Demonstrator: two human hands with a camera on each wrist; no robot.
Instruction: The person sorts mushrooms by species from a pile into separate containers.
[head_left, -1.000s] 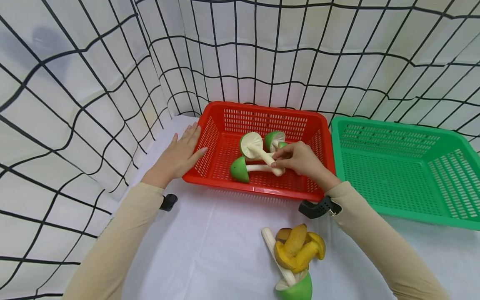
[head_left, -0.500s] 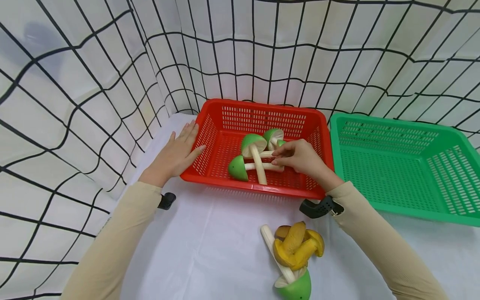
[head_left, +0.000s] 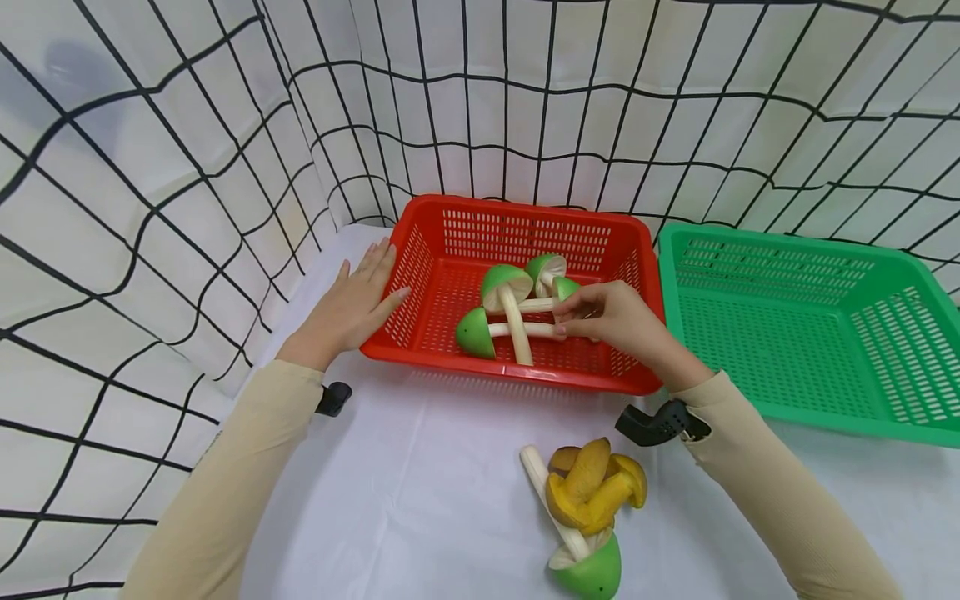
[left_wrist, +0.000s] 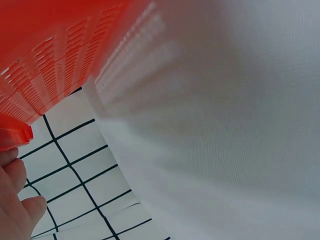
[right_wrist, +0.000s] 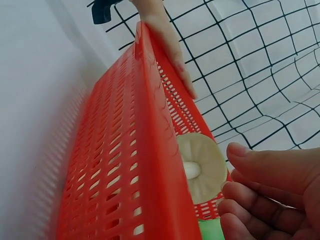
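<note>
Green-capped mushrooms [head_left: 474, 335] lay about the middle of the red basket [head_left: 450, 367]. At that basket's left edge the left hand [head_left: 348, 308] rested with straight fingers against the rim, grasping nothing. Next came a cap near the front edge, its stem pointing right; a second mushroom's stem crossed over it, and further caps sat behind. On the table [head_left: 420, 467], before the front edge, yellow mushrooms [head_left: 588, 487] lay partly over the stem of a loose green-capped mushroom [head_left: 592, 571]. Beside the stem ends in the basket, the right hand [head_left: 615, 321] seemed released, fingers loosely bent, thumb apart; whether it touched a stem could not be told. Farthest right stood the green basket [head_left: 780, 350].

The step in hand looked like laying the green-capped kind in the red basket; the next move probably called for freeing the loose one from under the yellow ones. No brand, label or writing could be read.
</note>
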